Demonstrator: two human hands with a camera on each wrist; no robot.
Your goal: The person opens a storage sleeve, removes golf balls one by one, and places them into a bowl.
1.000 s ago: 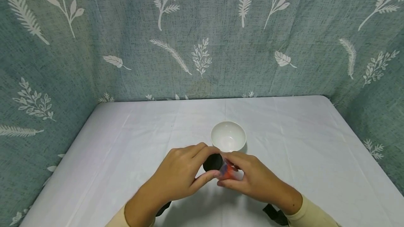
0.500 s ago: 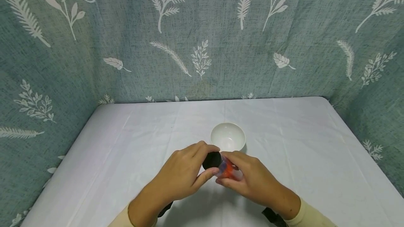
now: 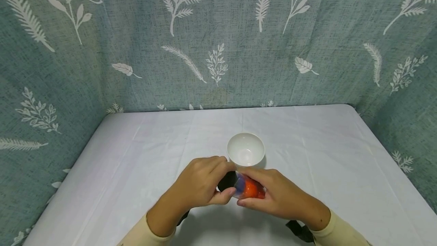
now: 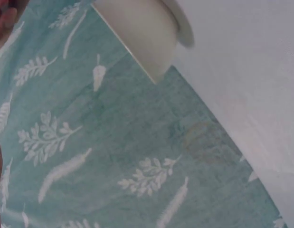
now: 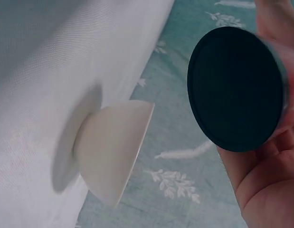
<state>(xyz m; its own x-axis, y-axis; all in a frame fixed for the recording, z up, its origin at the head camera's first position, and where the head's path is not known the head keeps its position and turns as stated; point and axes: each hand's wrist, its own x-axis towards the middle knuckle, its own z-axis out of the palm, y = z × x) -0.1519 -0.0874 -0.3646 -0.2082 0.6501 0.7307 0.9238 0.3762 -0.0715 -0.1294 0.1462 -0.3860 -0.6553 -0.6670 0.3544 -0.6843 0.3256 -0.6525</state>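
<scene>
Together, both hands have hold of one small container (image 3: 250, 189), which lies tilted in their grip above the bench (image 3: 150, 162), nearer the person than the white bowl (image 3: 246, 149). The left hand (image 3: 201, 181) has its fingers curled around the black cap (image 3: 226, 182) at one end, thumb below and forefinger above. The right hand (image 3: 274, 194) wraps its fingers around the see-through body, where orange-red and some purple show. In the right wrist view a dark round end faces the camera; which end, I cannot tell. The bowl sits upright on white cloth, a leaf-patterned curtain (image 3: 218, 67) behind.
</scene>
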